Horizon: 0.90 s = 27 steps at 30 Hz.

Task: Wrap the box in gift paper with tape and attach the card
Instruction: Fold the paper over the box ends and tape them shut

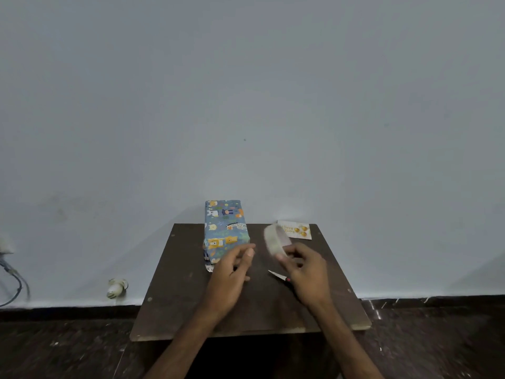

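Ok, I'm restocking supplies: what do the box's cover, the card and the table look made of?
Box: matte printed paper, blue with cartoon animals. Card: probably thin white cardstock, gold balloon print. Table: dark wood or laminate board, scuffed, pale edge.

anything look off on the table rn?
One thing: the wrapped box has a loose paper flap sticking out at its near-left bottom corner, white underside showing, so that end looks unsealed. The card, scissors and tape roll look normal.
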Each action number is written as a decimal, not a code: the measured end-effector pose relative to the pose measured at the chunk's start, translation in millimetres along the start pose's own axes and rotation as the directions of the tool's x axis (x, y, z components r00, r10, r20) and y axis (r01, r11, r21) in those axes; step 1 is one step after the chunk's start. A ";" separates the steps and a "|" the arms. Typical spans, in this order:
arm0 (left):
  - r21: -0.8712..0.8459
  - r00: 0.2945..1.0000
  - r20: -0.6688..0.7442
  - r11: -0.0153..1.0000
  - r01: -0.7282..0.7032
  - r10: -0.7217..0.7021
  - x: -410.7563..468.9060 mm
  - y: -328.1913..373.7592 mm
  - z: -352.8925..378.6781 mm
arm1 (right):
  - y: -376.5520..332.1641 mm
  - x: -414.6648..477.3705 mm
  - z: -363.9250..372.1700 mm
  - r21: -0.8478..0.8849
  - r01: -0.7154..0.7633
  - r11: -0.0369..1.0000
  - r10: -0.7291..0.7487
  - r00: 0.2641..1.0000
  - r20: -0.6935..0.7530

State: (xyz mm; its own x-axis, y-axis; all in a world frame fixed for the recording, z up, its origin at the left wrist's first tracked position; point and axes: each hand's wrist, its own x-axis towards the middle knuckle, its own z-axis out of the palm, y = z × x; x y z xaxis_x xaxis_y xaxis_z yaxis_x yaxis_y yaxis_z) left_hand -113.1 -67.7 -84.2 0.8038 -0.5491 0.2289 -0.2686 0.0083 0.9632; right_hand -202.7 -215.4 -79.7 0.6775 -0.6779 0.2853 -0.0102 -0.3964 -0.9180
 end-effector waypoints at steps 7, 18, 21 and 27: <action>-0.249 0.996 0.057 0.965 0.077 -0.065 0.3 3.9 -0.9 | 0.3 -17.9 12.3 0.106 0.160 0.981 -0.181 0.958 0.224; -0.085 0.988 0.148 0.995 0.049 -0.036 0.3 -9.2 -8.9 | -7.0 -7.3 22.2 0.131 0.221 0.966 -0.233 0.968 0.087; -0.018 0.988 0.148 0.999 0.042 -0.039 0.8 -12.0 -11.0 | -4.0 -4.2 22.9 0.112 0.218 0.969 -0.227 0.971 0.074; 0.066 0.985 0.162 0.997 0.043 -0.054 -0.1 -13.2 -13.3 | -0.2 -2.8 21.9 0.114 0.213 0.970 -0.223 0.971 0.083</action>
State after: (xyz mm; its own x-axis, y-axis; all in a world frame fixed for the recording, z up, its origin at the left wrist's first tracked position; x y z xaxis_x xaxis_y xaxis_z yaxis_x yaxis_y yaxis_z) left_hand -102.6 -56.6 -95.0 0.7203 -0.6770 0.1510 -0.2681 -0.0708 0.9608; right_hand -188.5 -199.8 -86.3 0.7214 -0.5183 0.4593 0.2188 -0.4587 -0.8613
